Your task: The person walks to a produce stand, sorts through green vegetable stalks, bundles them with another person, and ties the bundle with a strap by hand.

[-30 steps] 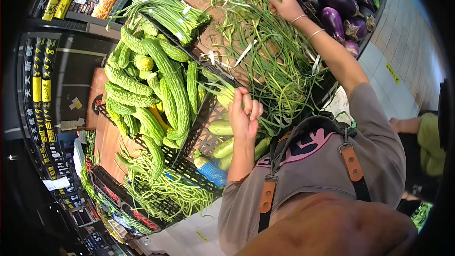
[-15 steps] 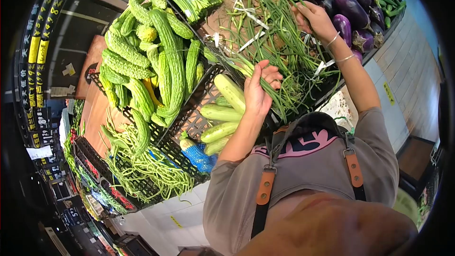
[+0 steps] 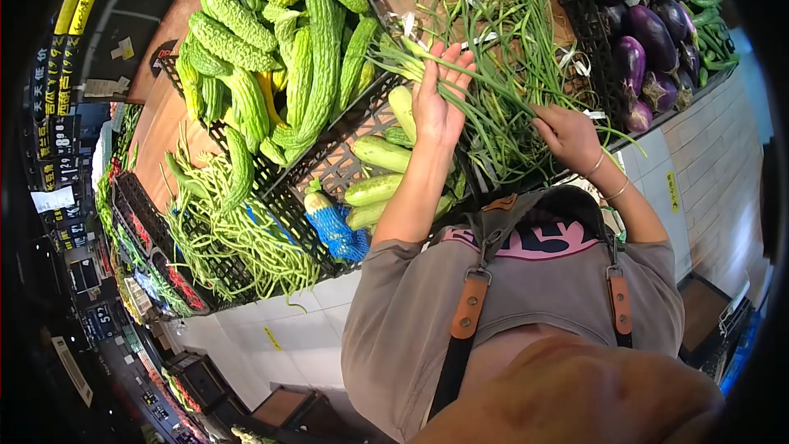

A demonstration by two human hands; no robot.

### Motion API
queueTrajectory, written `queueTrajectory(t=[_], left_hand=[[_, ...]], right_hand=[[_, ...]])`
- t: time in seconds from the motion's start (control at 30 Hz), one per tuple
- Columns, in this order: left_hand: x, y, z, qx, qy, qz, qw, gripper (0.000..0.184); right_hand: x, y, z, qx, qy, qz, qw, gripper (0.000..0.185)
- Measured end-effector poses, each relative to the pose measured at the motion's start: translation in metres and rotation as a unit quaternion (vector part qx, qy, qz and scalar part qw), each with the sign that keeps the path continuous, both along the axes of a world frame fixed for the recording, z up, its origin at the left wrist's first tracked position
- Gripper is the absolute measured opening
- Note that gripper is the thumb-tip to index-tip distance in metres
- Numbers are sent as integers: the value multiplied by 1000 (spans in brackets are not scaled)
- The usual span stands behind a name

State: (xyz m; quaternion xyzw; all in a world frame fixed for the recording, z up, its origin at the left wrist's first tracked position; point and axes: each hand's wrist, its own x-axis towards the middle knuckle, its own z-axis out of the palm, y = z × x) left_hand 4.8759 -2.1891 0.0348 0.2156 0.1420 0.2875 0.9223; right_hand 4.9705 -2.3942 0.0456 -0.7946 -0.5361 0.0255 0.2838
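Left hand (image 3: pixel 444 103): palm up, thumb and fingers apart, green stems (image 3: pixel 491 89) lying across the fingers.
Right hand (image 3: pixel 569 140): at about 4 o'clock from the left, fingers curled at the stems' other stretch; cannot tell if this grip is clamped on them.
Green stems: between the two hands, pale ends at 10 o'clock of the left palm.
Loose stem pile (image 3: pixel 514 20): 1 o'clock from the left hand.
Eggplants (image 3: pixel 657 29): 1 o'clock from the right hand.
Bitter melons (image 3: pixel 311 62): 9 to 10 o'clock from the left hand.

Dark price board (image 3: pixel 67 169) reads 1.29 (apron lettering (image 3: pixel 532 243) partly hidden).
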Motion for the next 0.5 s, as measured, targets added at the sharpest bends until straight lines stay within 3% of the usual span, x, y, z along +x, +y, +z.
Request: queueTrajectory(t=[0.17, 0.27, 0.33, 0.37, 0.43, 0.47, 0.5], left_hand=[[-3, -2, 3, 30, -9, -22, 999, 36], [-4, -3, 4, 68, -12, -51, 996, 34], [-4, -5, 6, 50, 13, -47, 998, 32], [-5, -5, 4, 51, 13, -51, 997, 32], [-9, -5, 3, 35, 19, -76, 996, 31], [-9, -9, 3, 29, 67, -66, 995, 30], [-11, -11, 0, 29, 66, -68, 995, 30]], right_hand=[[0, -13, -8, -24, 6, -10, 1000, 25], [-1, -15, -11, 27, 16, 10, 999, 25], [-2, -16, -12, -30, 304, -35, 951, 22], [-1, -17, -15, -28, 305, -39, 951, 22], [1, -19, -22, 6, 490, -51, 870, 22], [2, -19, -21, 65, 418, -62, 904, 19], [0, -20, -14, 66, 418, -63, 904, 19]])
